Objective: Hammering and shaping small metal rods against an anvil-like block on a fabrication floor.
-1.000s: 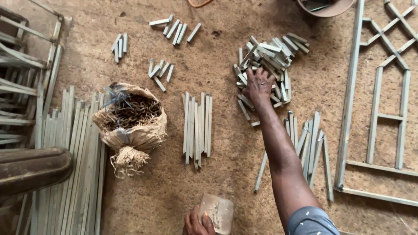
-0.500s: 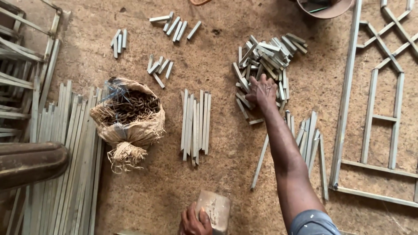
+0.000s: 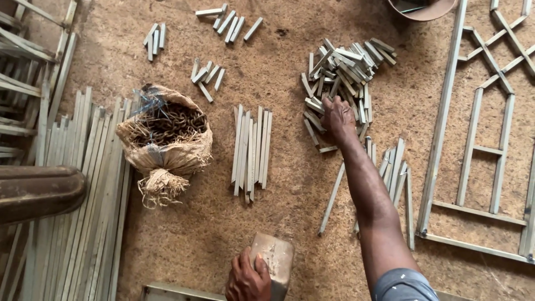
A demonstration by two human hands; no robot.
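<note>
The head view looks down on a sawdust-covered floor: at far left a stack of long pale metal strips (image 3: 72, 212), then one burlap sack of rusty chain (image 3: 166, 142), then one neat bundle of about eight medium grey metal bars (image 3: 252, 149) lying lengthwise away from the viewer. At bottom centre the left hand (image 3: 245, 277) is closed around a blocky grey hammer head (image 3: 273, 261). Farther right the right hand (image 3: 337, 116), arm outstretched, rests fingers-down on the near edge of one jumbled heap of short grey metal pieces (image 3: 345, 72); whether it grips one I cannot tell.
</note>
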